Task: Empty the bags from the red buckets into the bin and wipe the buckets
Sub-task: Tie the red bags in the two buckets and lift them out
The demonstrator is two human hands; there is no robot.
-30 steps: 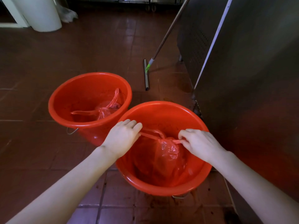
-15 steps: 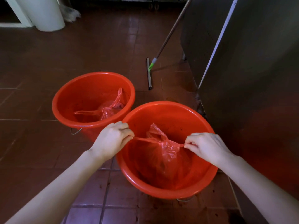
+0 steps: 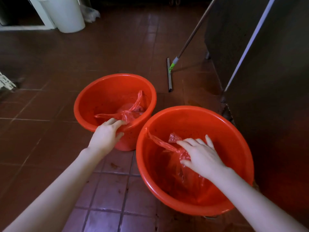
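Observation:
Two red buckets stand side by side on the tiled floor. In the far left bucket (image 3: 100, 91) lies a tied red plastic bag (image 3: 128, 112). My left hand (image 3: 107, 136) grips that bucket's near rim, fingers hooked inside and thumb on the outer wall. The near right bucket (image 3: 234, 131) holds another red bag (image 3: 173, 166). My right hand (image 3: 200, 154) reaches into it and pinches the bag's twisted neck between thumb and fingers. One loose strip of this bag stretches up to the bucket's left rim.
A white bin (image 3: 66, 14) stands far at the top left, with a clear plastic bag (image 3: 90, 13) beside it. A floor squeegee (image 3: 169, 74) leans against the steel cabinet (image 3: 267, 64), which stands close on the right. Something white (image 3: 5, 82) pokes in at the left edge.
My left hand released the near bag's strip and moved over to the far bucket's rim. My right hand shifted from the strip's end down onto the bag's neck.

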